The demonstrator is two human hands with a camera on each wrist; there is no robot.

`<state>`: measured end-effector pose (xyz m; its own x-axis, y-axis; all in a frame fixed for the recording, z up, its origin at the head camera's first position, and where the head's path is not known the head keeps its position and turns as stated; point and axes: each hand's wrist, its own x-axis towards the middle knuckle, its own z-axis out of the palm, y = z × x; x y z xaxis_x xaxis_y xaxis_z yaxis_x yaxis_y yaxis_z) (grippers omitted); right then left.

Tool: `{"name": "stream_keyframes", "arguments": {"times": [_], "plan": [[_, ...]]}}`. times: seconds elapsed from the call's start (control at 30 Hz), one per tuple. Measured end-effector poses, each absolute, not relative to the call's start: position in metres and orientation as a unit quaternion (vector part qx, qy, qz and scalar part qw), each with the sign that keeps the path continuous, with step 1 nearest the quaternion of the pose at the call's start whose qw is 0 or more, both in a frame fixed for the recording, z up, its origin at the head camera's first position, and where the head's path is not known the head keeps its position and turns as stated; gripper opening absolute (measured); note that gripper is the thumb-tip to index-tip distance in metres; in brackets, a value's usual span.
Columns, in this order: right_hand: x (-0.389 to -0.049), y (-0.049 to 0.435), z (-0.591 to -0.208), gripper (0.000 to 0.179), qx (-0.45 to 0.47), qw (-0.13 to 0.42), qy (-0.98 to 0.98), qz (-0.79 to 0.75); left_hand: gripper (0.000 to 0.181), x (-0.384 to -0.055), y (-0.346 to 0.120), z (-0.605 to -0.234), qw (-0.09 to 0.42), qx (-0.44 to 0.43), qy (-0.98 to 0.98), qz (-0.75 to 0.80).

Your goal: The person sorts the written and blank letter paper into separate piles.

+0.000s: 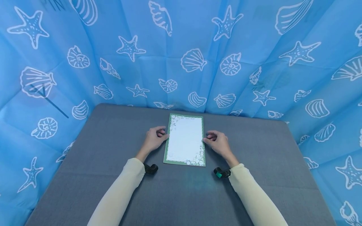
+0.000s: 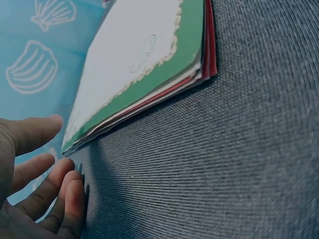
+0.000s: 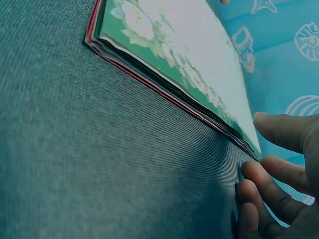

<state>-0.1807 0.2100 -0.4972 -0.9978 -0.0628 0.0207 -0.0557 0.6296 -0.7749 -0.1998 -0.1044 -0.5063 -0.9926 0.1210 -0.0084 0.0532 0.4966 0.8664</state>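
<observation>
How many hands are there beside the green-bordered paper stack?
2: the left hand is by the left edge of the paper stack, the right hand by its right edge. Neither hand is hidden.

**Blue curtain [image 1: 167,47] beyond a grey worktop [image 1: 181,194]**

You are facing folds that are hanging behind and along both sides, with white-outlined starfish [image 1: 226,23] and shells [image 1: 193,60] patterning them; below, ribbed grey is stretching before you.

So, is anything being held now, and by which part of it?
Nothing seems held: the paper stack lies on the table, the left hand and right hand beside its opposite edges. Whether the thumbs touch it cannot be told.
</observation>
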Motion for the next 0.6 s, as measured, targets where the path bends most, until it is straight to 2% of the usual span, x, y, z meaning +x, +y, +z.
{"name": "stream_keyframes", "arguments": {"times": [0.3, 0.6], "plan": [[-0.184, 0.200, -0.498, 0.049, -0.017, 0.015, 0.913, -0.407, 0.055, -0.201, -0.104, -0.507, 0.074, 0.038, 0.860, 0.503], [-0.183, 0.193, -0.500, 0.048, 0.004, 0.022, 0.921, -0.388, 0.054, -0.198, -0.097, -0.507, 0.067, 0.035, 0.871, 0.485]]}}
